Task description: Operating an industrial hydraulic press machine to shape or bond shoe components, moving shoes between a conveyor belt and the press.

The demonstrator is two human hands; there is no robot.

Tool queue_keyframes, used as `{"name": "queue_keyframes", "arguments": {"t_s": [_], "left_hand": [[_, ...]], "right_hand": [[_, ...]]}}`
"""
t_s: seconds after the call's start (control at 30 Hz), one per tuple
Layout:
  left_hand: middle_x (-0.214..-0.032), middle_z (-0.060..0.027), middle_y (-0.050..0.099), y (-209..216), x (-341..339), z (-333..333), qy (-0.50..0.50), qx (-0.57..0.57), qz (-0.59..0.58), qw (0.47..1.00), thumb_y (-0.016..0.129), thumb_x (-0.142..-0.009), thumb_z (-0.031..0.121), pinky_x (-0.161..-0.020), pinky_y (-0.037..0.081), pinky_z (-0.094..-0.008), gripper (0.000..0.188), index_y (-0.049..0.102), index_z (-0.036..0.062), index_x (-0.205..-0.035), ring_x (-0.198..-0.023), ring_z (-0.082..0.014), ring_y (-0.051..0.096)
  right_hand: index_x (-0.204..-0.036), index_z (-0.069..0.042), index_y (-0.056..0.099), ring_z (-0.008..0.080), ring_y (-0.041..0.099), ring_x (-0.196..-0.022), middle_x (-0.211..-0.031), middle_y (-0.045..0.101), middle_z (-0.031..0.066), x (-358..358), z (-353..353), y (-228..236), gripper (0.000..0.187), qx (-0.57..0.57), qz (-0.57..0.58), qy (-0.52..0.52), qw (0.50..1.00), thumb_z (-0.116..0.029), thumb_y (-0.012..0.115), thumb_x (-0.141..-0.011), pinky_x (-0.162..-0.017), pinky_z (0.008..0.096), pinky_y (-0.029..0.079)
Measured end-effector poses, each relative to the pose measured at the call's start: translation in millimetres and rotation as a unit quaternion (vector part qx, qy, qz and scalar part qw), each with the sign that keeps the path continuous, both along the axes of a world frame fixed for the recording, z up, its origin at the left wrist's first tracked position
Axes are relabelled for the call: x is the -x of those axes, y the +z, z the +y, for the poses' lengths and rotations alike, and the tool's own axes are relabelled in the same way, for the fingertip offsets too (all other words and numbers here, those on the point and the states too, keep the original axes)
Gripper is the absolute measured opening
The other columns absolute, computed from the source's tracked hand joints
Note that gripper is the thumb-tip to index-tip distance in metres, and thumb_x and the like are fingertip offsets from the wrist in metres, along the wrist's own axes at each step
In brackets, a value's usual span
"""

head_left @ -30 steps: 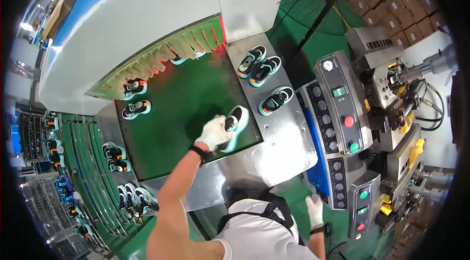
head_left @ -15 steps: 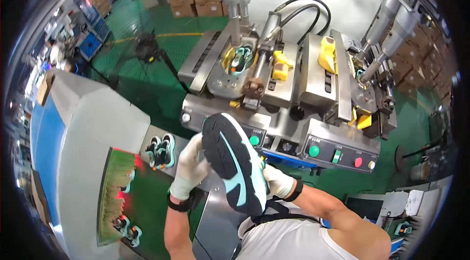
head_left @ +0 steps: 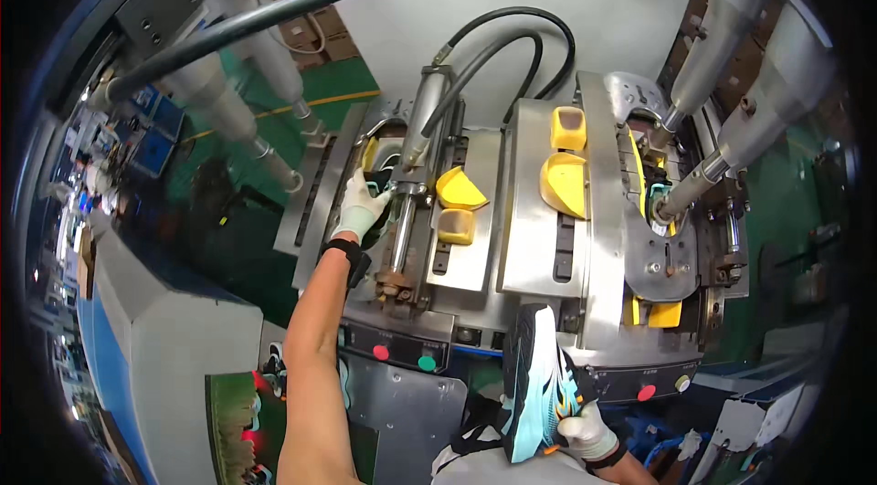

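My left hand, in a white glove, reaches into the left press station. Its fingers and thumb close around a dark sneaker with teal trim, partly hidden by the hand and the metal cylinder. Low in front of me, my right hand, also gloved, grips another sneaker near its orange-and-teal laces. That sneaker is held toe up, its black, white and teal sole side turned leftward. At the right station, a shoe sits under the lowered press rods.
Yellow blocks rest on the steel plates. The left press rods are tilted away from their station. A control panel with buttons runs along the front. At left, a grey-and-blue machine has a green brush-like curtain.
My left hand has left the held sneaker and moved into the left station. My right hand has turned that sneaker and lowered it rightward. The left press rods have swung up off their shoe.
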State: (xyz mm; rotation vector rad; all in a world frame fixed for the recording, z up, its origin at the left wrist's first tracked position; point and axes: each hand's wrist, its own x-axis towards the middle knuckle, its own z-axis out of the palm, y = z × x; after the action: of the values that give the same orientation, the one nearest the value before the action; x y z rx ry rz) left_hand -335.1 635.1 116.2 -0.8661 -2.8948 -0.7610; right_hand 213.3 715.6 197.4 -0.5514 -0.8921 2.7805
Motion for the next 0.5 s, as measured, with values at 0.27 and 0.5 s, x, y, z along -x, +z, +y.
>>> {"name": "queue_keyframes", "arguments": {"t_s": [0.27,0.5], "left_hand": [[-0.108,-0.0277,0.068,49,34,10,0.017,0.12,-0.04,0.992,0.077,-0.077,0.039,-0.09,0.053,-0.0454,0.06,0.055,-0.001,-0.117,-0.103,-0.0416,0.066],[-0.094,-0.0175,0.065,140,-86,-126,-0.009,-0.149,0.032,0.988,0.076,-0.081,0.018,-0.078,0.053,-0.039,0.045,0.054,-0.0014,-0.115,-0.081,-0.0301,0.066]], "right_hand": [[-0.154,-0.001,0.029,0.0211,0.05,-0.129,-0.145,0.049,0.0101,46,12,22,0.09,-0.029,-0.087,0.015,0.996,-0.002,0.072,-0.075,-0.111,0.0382,0.038],[-0.146,-0.002,0.041,0.0177,0.061,-0.112,-0.13,0.059,0.0094,125,-15,8,0.068,-0.047,-0.032,0.027,0.998,-0.01,0.07,-0.085,-0.093,0.0326,0.052]]}}
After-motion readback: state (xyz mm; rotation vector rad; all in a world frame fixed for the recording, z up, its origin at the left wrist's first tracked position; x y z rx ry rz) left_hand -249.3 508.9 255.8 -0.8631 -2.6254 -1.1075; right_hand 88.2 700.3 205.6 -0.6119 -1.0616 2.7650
